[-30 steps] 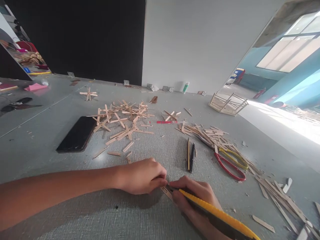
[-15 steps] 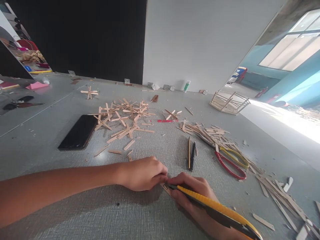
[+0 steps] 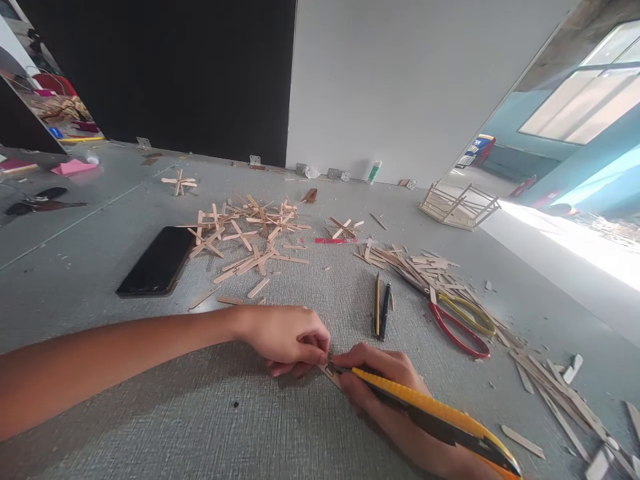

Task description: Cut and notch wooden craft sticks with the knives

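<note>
While your right hand (image 3: 397,367) has its grip round the cutter (image 3: 420,402), your left hand (image 3: 287,333) pinches the marked wooden stick (image 3: 331,375) at six o'clock, likely to steady it; scissors (image 3: 433,295) at two and phone (image 3: 157,261) at ten seem kept within reach.

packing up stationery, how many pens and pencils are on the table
2: a yellow pencil and, just right of it, a black pen, both beyond the right hand and left of the scissor handles. More could be hidden under the wooden sticks.
</note>
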Tool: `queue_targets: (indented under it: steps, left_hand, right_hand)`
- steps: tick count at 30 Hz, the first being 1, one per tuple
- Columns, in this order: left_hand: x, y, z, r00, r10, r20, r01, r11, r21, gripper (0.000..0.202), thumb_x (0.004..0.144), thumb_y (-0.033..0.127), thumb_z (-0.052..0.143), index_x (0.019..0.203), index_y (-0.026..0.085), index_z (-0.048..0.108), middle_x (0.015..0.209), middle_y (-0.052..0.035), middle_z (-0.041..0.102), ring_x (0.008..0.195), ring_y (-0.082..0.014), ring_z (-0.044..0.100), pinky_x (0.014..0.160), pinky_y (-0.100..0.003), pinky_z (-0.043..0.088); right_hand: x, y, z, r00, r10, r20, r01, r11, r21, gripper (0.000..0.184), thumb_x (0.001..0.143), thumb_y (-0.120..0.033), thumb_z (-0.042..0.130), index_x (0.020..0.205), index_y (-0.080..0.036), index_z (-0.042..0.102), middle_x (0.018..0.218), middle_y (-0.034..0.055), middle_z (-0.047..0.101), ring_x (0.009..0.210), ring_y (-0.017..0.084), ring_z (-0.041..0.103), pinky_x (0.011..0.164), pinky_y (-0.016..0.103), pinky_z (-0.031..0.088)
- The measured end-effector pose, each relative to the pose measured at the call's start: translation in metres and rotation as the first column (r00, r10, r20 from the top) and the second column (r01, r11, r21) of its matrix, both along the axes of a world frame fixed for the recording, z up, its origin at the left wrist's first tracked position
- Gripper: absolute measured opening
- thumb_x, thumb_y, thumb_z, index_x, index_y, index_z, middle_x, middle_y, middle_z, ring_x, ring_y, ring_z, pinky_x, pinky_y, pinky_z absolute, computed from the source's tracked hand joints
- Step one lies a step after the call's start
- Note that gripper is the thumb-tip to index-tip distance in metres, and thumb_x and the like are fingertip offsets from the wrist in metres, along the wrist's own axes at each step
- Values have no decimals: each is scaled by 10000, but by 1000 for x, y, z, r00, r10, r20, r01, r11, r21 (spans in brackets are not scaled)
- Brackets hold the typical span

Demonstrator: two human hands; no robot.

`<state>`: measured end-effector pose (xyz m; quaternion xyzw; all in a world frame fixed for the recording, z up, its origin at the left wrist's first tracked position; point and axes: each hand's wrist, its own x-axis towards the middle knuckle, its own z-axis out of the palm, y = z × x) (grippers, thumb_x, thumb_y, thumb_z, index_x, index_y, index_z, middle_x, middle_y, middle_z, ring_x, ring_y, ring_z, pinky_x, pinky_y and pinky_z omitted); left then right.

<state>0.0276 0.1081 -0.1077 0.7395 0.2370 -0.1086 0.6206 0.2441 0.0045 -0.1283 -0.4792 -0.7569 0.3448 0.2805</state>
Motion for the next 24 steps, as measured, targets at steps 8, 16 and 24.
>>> queue_targets:
  steps: [8, 16, 24]
  left_hand:
    - [1, -4, 2, 999, 9, 46, -13, 996, 92, 210, 982, 223, 548, 775, 200, 524, 582, 61, 559, 402, -81, 485, 457, -200, 377]
    - [0, -6, 1, 998, 9, 63, -15, 996, 89, 219, 1003, 189, 515, 785, 205, 508, 551, 76, 549, 381, -75, 493, 433, -175, 386]
    - [-1, -5, -1, 998, 24, 54, -26, 999, 48, 195, 1005, 188, 509, 811, 203, 518, 564, 72, 561, 370, -76, 504, 405, -167, 396]
  right_hand:
    - [-2, -7, -9, 999, -30, 21, 27, 994, 105, 188, 998, -309, 570, 949, -222, 730, 683, -7, 692, 568, 126, 621, 556, 225, 480]
    - [-2, -5, -5, 997, 8, 73, -14, 997, 82, 229, 1031, -344, 511, 954, -235, 698, 653, -13, 638, 556, 127, 565, 529, 207, 470]
    - [11, 6, -9, 975, 180, 126, -187, 981, 42, 113, 967, -243, 517, 964, -232, 629, 649, -37, 562, 519, 105, 454, 497, 205, 409]
